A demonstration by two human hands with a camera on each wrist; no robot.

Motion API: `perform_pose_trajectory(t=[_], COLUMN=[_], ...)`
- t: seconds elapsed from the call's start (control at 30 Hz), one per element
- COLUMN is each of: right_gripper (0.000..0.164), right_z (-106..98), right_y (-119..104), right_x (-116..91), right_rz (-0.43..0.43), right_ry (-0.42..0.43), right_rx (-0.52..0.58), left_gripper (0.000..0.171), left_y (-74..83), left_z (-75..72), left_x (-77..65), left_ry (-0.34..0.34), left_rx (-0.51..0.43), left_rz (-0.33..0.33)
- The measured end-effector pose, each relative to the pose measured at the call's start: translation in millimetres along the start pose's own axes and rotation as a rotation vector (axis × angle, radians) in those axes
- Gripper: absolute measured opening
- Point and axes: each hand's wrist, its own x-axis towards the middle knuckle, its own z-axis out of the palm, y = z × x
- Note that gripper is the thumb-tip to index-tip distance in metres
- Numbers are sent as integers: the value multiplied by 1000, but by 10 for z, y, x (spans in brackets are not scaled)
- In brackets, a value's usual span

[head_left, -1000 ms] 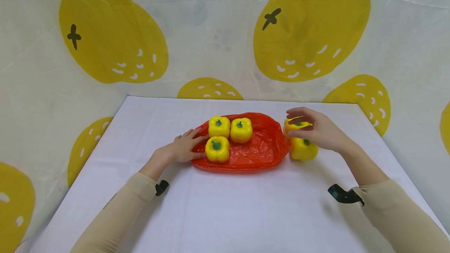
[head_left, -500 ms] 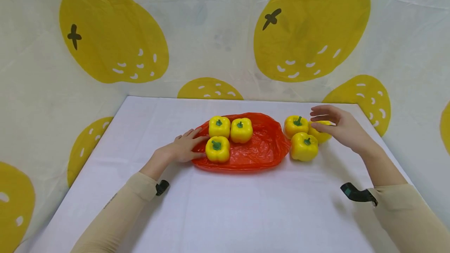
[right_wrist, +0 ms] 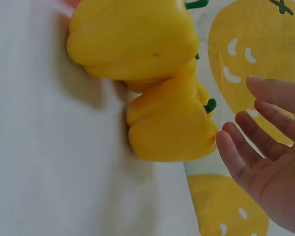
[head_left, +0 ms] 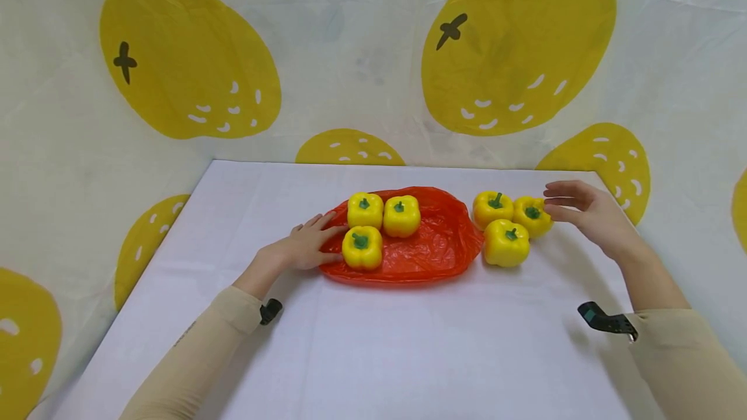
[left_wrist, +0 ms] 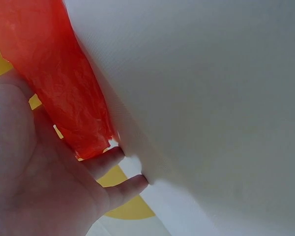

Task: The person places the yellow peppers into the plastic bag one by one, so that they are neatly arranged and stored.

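Note:
A red plastic bag lies spread wide on the table, with three yellow bell peppers inside its left half, among them a front pepper. At the bag's left rim my left hand has its thumb and a finger over the edge; in the left wrist view two straight fingers reach past the bag's outer wall. Three more yellow peppers stand grouped right of the bag. Beside the outermost pepper my right hand hovers, fingers spread and holding nothing, fingertips close to that pepper in the right wrist view.
A white cloth covers the table. Behind it hangs a pale curtain printed with large yellow fruit. The front pepper and back pepper of the right group stand close to the bag's right rim.
My right hand has drawn back to the right from over the grouped peppers, uncovering all three. My left hand and the bag have stayed in place.

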Motion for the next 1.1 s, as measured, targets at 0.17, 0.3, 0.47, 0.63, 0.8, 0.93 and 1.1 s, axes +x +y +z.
perform_pose_trajectory(t=[0.17,0.3,0.47,0.63,0.8,0.93,1.1], right_gripper=[63,68,74,81,83,85,88], right_z=[10,26,56,80,113,140,160], right_y=[58,115,171,193,211,243,271], right_x=[13,38,62,79,104,128,143], right_rz=[29,29,38,47,42,29,23], right_ry=[-4,-35,-89,-130,-152,-170,-183], right_rx=[-68,-57,4,30,27,36,43], left_gripper=[77,78,77,76,76,76,77], left_y=[-11,-28,-33,-24,-25,-28,-29], left_z=[6,11,6,3,9,9,9], left_x=[10,22,28,32,32,32,32], left_ry=[2,3,2,5,4,3,3], left_rx=[0,3,12,15,21,19,16], left_rz=[1,5,9,11,7,5,5])
